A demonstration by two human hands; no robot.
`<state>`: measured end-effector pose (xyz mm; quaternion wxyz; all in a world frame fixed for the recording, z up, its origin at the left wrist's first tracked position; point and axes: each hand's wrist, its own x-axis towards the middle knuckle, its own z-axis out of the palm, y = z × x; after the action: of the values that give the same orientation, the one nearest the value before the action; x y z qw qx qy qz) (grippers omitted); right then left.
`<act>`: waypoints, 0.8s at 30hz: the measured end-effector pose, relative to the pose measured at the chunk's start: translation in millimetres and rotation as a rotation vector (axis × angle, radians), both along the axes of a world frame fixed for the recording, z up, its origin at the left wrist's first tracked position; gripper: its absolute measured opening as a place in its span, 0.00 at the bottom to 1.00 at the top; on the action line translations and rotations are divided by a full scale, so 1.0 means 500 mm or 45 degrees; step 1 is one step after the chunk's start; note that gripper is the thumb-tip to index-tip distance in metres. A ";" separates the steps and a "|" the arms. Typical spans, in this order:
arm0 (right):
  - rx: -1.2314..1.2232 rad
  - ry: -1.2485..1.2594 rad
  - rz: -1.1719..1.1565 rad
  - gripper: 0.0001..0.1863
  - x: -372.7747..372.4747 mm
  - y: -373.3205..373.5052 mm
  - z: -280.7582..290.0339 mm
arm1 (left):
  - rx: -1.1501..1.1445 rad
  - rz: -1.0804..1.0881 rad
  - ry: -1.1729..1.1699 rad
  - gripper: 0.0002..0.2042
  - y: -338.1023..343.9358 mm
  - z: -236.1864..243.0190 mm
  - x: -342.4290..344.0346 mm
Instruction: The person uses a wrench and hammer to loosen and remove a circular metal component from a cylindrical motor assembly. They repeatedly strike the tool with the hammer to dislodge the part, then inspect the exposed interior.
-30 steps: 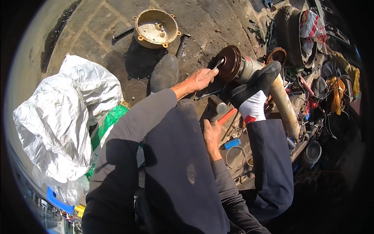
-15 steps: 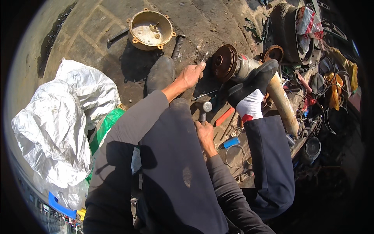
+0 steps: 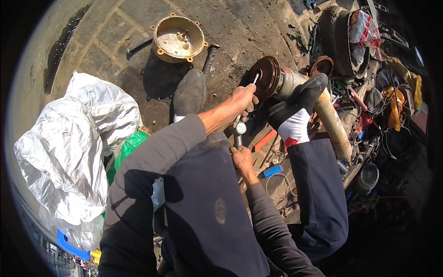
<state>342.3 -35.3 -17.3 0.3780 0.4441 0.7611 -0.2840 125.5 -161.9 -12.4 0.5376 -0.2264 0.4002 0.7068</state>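
My left hand [image 3: 242,102] is closed around a thin metal rod-like tool [image 3: 256,78]. Its upper tip reaches the rusty round end [image 3: 267,76] of a cylindrical machine part; whether it touches is too small to tell. Close below, my right hand [image 3: 243,161] grips a hammer [image 3: 240,129], its round metal head upward beside my knee. The machine part has a grey collar [image 3: 291,84] and a long, stained pale body [image 3: 336,122]. My raised black shoe [image 3: 302,94] rests against it.
A cream round housing [image 3: 179,39] with rusty lugs stands beyond my other shoe [image 3: 190,92]. White sacking [image 3: 78,147] lies at left. A red-handled tool [image 3: 265,140], a blue block [image 3: 272,171] and scrap lie right. A large drum [image 3: 339,39] stands at far right.
My left hand has moved right and slightly down, bringing the rod-like tool to the rusty end. My right hand and the hammer have barely moved.
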 end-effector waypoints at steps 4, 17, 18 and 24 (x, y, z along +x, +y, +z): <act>0.018 -0.021 0.013 0.19 -0.008 -0.008 0.006 | 0.016 0.002 -0.041 0.21 0.009 0.011 -0.025; -0.039 -0.103 -0.036 0.18 0.000 0.003 -0.011 | 0.367 0.256 -0.643 0.14 0.038 -0.017 -0.113; -0.047 -0.074 -0.041 0.18 0.000 0.005 -0.013 | 0.439 0.304 -0.721 0.14 0.041 -0.022 -0.119; -0.025 -0.043 -0.008 0.19 0.010 0.015 -0.029 | 0.337 0.155 -0.482 0.14 0.059 -0.023 -0.113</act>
<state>347.4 -28.0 -32.0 0.3943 0.4475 0.7503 -0.2851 69.0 -132.3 -24.0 0.5843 -0.3062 0.1817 0.7292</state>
